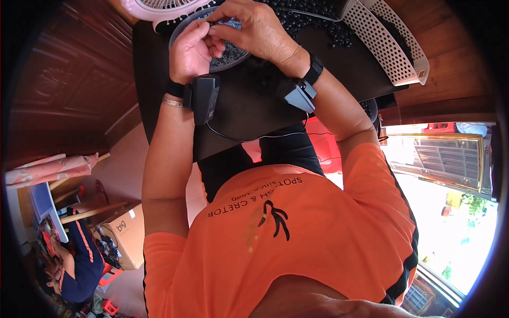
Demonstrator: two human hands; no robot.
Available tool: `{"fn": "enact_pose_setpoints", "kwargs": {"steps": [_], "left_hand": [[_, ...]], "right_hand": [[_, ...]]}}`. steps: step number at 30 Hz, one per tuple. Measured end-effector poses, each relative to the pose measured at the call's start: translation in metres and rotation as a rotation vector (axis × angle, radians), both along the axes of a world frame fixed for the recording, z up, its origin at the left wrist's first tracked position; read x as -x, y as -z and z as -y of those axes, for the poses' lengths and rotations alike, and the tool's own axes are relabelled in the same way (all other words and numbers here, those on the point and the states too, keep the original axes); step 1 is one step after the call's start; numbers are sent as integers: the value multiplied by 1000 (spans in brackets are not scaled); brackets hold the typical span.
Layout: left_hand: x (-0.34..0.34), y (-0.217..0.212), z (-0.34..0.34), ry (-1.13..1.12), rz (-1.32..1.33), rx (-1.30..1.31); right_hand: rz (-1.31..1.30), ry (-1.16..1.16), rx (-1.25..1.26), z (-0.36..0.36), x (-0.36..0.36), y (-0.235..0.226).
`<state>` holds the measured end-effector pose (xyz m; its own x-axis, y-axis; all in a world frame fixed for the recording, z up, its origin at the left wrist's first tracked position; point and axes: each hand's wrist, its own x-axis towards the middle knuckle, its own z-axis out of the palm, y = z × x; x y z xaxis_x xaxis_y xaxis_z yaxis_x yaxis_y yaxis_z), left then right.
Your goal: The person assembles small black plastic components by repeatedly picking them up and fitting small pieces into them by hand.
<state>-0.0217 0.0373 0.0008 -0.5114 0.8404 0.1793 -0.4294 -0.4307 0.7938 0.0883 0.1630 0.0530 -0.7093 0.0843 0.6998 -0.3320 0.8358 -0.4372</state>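
My left hand (191,52) is raised above a round bowl (239,59) of small silvery-grey pieces, its thumb and fingers closed together. From the right, my right hand (261,33) meets it, thumb and forefinger pinched at the left hand's fingertips. Whatever sits between the fingers is too small to make out. Part of the bowl is hidden behind both hands. Many small black ring-like parts (339,36) lie loose on the dark table (244,108) beyond my right hand.
A white perforated basket (377,45) stands at the table's right end. At the far left is a pink fan (164,13). Strapped to my wrists are dark devices (205,98), with a thin cable (249,140) hanging between them. Another person (82,265) is at the lower left, near a cardboard box (124,238).
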Motion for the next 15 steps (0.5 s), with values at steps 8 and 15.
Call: {"fn": "enact_pose_setpoints", "kwargs": {"steps": [8,15], "left_hand": [[17,7,7,128,-21,-97],[6,-1,0,-72,239,-32]], "right_hand": [[100,-169,-258,-9,-35,-45],[293,-51,-170,-40,-87,21]]}}
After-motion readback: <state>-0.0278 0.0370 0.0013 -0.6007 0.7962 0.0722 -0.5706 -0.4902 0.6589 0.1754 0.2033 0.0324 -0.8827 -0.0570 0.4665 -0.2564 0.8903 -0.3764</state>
